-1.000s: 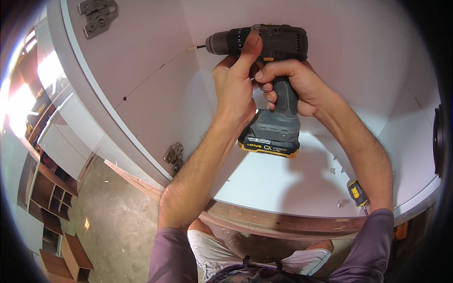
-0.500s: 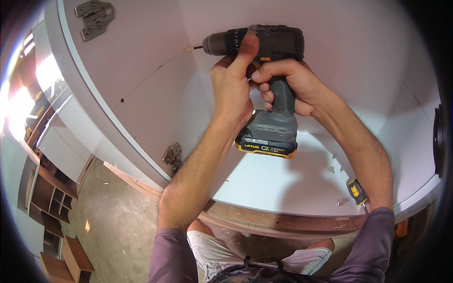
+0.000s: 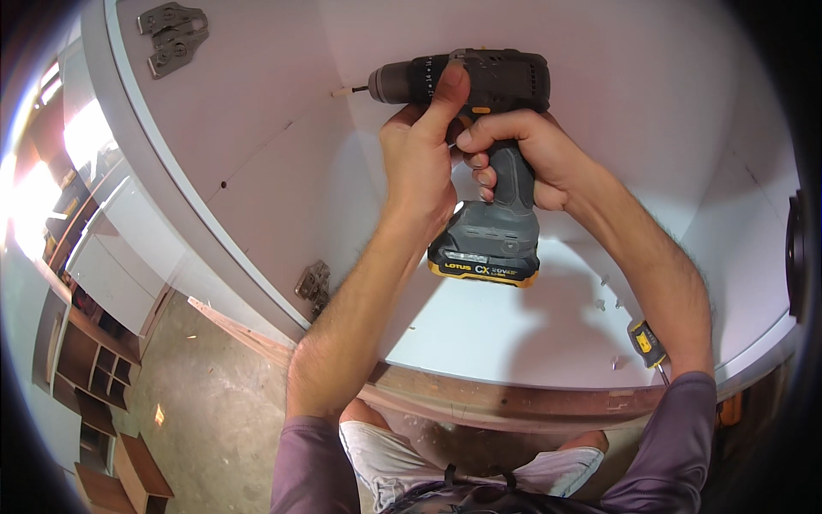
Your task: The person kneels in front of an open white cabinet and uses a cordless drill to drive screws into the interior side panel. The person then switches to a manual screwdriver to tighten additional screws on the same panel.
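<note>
A black cordless drill is held level inside a white cabinet, with its chuck facing left. Its slim dark bit reaches the left side panel, and a pale patch shows at the tip. My right hand is wrapped round the grip, the index finger by the trigger. Steadying the drill from the front, my left hand presses its thumb along the body; its other fingers are mostly hidden behind. Below the hands hangs the battery pack with a yellow edge.
Metal hinges are fixed on the left panel, another hinge lower down. A drilled hole and a pencil line mark that panel. A yellow-black screwdriver and several small metal pins lie by my right forearm.
The drill has tilted very slightly, and the bit's tip sits a touch farther left and lower. Both hands keep the same hold.
</note>
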`<state>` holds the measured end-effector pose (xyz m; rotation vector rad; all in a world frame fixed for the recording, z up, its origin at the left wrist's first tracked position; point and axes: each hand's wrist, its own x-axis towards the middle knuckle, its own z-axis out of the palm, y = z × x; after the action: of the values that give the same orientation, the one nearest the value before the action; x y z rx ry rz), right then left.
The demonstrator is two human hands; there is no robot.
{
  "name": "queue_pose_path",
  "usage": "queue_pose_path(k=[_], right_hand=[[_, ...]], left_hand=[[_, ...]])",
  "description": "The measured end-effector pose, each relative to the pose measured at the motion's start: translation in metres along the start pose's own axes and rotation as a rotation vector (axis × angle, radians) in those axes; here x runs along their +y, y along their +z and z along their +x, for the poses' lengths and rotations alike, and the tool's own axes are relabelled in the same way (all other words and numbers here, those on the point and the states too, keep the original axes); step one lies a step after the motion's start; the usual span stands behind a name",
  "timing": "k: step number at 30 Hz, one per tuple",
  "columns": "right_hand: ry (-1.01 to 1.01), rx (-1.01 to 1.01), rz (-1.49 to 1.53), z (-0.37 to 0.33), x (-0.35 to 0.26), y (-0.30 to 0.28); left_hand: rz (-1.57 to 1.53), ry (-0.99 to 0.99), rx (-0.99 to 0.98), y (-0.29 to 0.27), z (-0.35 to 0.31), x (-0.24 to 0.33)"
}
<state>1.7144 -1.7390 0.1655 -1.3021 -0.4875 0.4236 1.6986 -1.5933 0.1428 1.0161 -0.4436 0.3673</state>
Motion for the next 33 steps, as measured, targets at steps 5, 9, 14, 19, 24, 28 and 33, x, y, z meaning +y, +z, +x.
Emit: queue_pose_path(k=[5, 9, 14, 19, 24, 28, 33], right_hand=[[-0.011, 0.013, -0.019, 0.0011, -0.0003, 0.0031], [-0.013, -0.02, -0.009, 0.001, 0.0001, 0.0006], [-0.025, -0.002, -0.016, 0.0023, 0.0023, 0.0008], [-0.025, -0.004, 0.016, 0.0032, 0.0022, 0.0027], [-0.013, -0.009, 0.007, 0.0005, 0.0017, 0.0012], [-0.028, -0.017, -0.016, 0.0001, 0.0, 0.0035], [-0.007, 0.001, 0.001, 0.0002, 0.0015, -0.0004]], left_hand=[[0.016, -0.01, -0.006, -0.0022, 0.0011, 0.0016], [0.003, -0.006, 0.001, -0.0039, 0.0019, -0.0017], [-0.002, -0.015, -0.009, -0.0015, -0.0014, 0.0023], [-0.003, -0.025, -0.014, -0.0025, -0.0004, 0.0033], [0.012, -0.009, 0.013, -0.0019, -0.0007, 0.0012], [0.013, 0.001, -0.019, -0.0005, -0.0027, 0.006], [0.013, -0.017, 0.006, -0.0016, 0.0008, -0.0009]])
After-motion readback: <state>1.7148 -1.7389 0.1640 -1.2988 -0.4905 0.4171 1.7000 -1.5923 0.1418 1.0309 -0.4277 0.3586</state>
